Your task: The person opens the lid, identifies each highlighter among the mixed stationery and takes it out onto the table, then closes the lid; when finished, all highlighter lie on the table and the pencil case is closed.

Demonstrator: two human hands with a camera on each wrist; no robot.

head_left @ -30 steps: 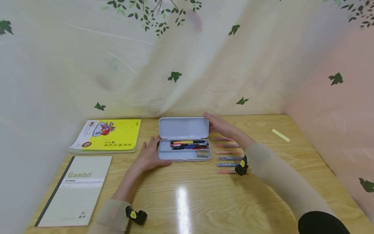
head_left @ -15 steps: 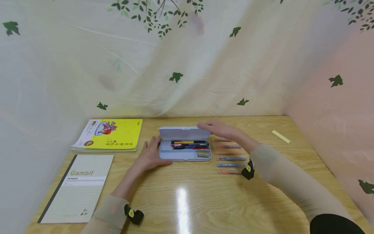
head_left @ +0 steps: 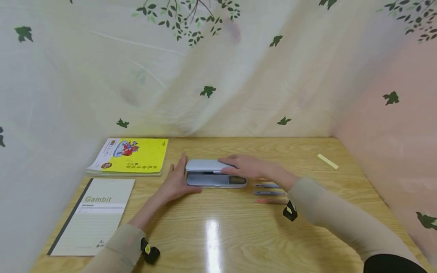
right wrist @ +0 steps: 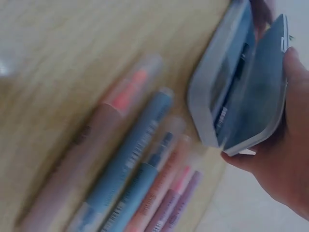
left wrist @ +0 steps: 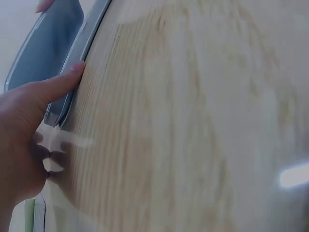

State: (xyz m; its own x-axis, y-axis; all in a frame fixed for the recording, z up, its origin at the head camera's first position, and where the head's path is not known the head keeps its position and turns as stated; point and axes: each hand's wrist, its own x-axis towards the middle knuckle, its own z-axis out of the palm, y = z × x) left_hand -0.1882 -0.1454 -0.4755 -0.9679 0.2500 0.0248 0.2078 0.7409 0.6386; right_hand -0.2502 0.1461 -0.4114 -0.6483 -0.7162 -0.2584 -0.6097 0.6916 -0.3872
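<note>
A pale metal pencil case (head_left: 206, 180) lies on the table with its lid (head_left: 203, 165) tilted partway down over the tray. At its left end, my left hand (head_left: 175, 182) holds the case, thumb along the front edge and fingers by the side. The left thumb (left wrist: 63, 84) shows on that edge in the left wrist view. My right hand (head_left: 250, 167) holds the lid near its right end, with fingers over the top. Through the gap in the right wrist view, a dark pen (right wrist: 240, 65) is visible inside; the lid hides most contents. A small brownish block (head_left: 238, 180) sits in the front compartment.
Several markers lie in a row right of the case, among them a blue one (right wrist: 133, 140) and a coral-tipped one (right wrist: 91, 145). A yellow book stack (head_left: 146, 155) and a notebook (head_left: 92, 218) lie at left. A pale yellow strip (head_left: 327, 161) lies far right.
My right hand has swung the lid forward and down from upright, so it now covers the pens. The left hand has stayed at the case's left end.
</note>
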